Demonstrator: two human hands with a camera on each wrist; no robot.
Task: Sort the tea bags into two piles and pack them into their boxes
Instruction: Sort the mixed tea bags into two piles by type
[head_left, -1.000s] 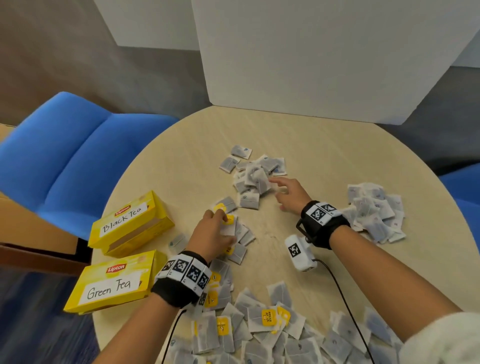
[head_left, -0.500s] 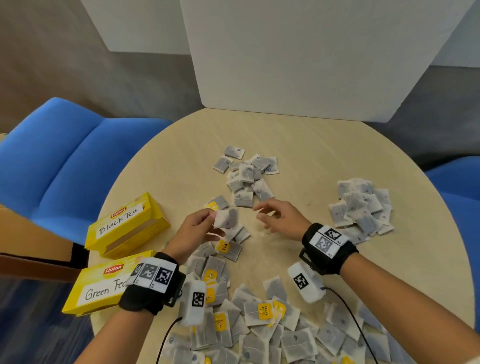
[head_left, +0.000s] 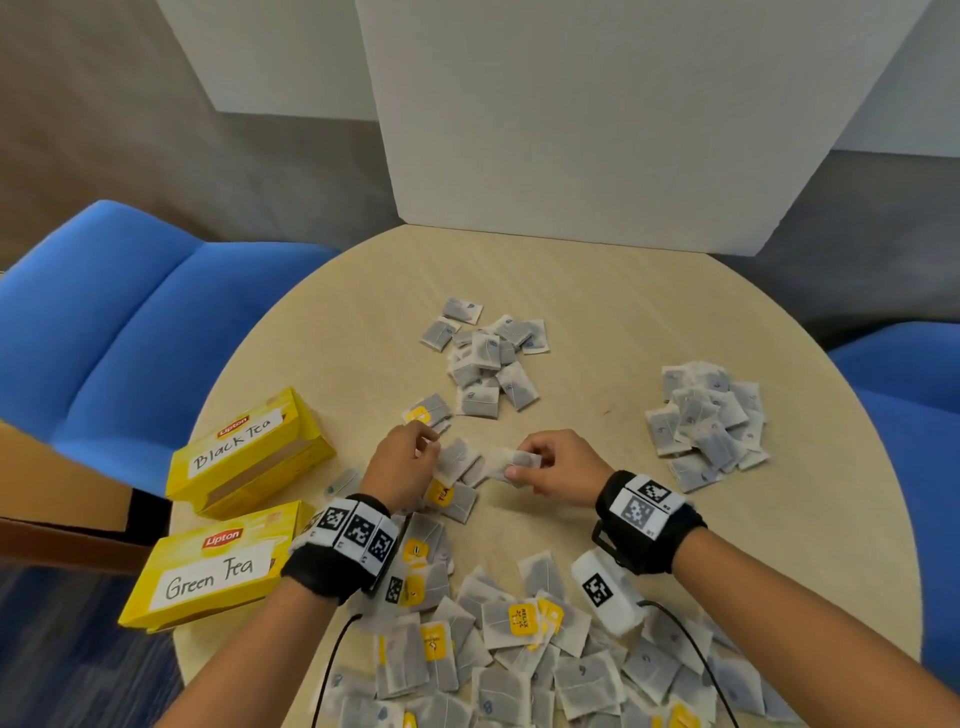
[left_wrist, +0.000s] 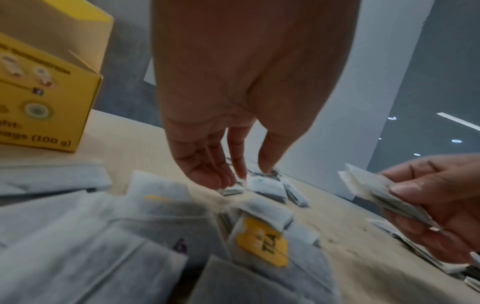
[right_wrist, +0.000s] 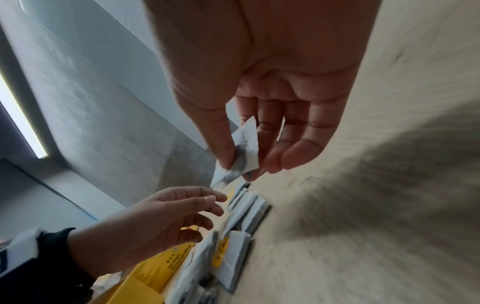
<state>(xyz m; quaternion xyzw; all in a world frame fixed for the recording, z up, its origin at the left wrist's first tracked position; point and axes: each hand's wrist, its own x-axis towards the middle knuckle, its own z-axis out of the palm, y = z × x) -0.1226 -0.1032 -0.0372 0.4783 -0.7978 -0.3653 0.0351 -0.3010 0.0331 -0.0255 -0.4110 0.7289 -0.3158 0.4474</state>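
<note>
My right hand (head_left: 522, 464) pinches one plain grey tea bag (head_left: 506, 459) between thumb and fingers, just above the table's middle; the right wrist view shows the tea bag (right_wrist: 245, 151) in that pinch. Just to its left, my left hand (head_left: 428, 442) hangs with loose, empty fingers (left_wrist: 221, 176) over scattered bags. An unsorted heap (head_left: 519, 649) of plain and yellow-tagged bags lies nearest me. One sorted pile (head_left: 488, 364) sits at the far centre, another pile (head_left: 706, 415) at the right. The yellow Black Tea box (head_left: 244, 447) and Green Tea box (head_left: 213, 566) lie at the left edge.
The round wooden table (head_left: 597, 291) is backed by a white board (head_left: 623, 104). Blue chairs stand at the left (head_left: 130, 338) and at the right (head_left: 909, 395). A cable (head_left: 691, 649) trails from my right wrist over the near heap.
My left hand lifted a bag from the scattered ones and passed it to my right hand, which came back from the far pile. The left hand is now empty.
</note>
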